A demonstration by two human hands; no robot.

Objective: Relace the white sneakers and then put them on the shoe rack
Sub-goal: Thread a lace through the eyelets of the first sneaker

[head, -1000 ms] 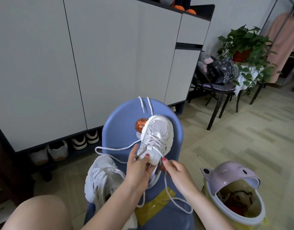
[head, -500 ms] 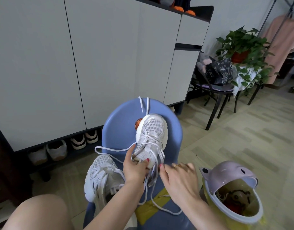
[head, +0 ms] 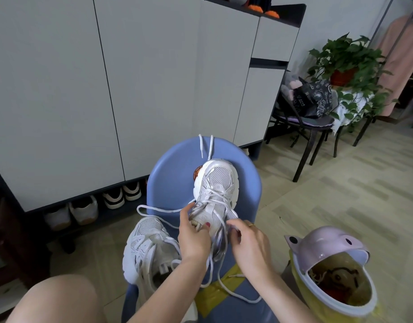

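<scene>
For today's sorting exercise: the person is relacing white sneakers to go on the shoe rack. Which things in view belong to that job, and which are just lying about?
Belongs to the job:
held sneaker
second sneaker
loose white lace
left hand
right hand
shoe rack
blue chair

Just lying about:
pink-lidded bin
potted plant
black bag
</scene>
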